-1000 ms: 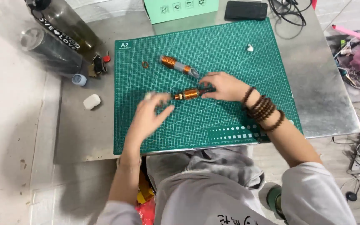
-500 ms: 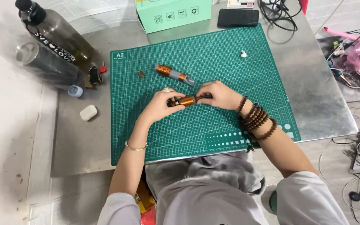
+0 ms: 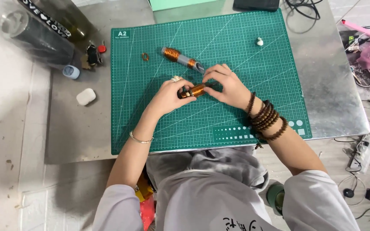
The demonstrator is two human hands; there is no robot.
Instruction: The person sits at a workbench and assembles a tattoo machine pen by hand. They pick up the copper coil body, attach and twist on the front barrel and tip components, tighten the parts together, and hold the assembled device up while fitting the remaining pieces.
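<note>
1. Over the green cutting mat (image 3: pixel 219 124): my left hand (image 3: pixel 168 96) and right hand (image 3: pixel 228 85) are both closed on the copper-wound coil (image 3: pixel 192 90), held between them just above the mat.
2. Handling, as I judge it: grip by the ends, fingertips off the fine windings.
3. Second coil (image 3: pixel 180 57): grey cylindrical core, glossy copper band, lying beyond my hands.
4. Mat: matte, gridded, on a dull metal table (image 3: pixel 335 98).

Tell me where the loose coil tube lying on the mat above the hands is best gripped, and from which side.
Probably the bare grey middle of the tube, pinched from above across its width. It lies flat and slanted on the mat, apart from both hands, with copper winding at its upper-left end. Gripping the bare stretch likely spares the wire. The right hand is nearest.
</note>
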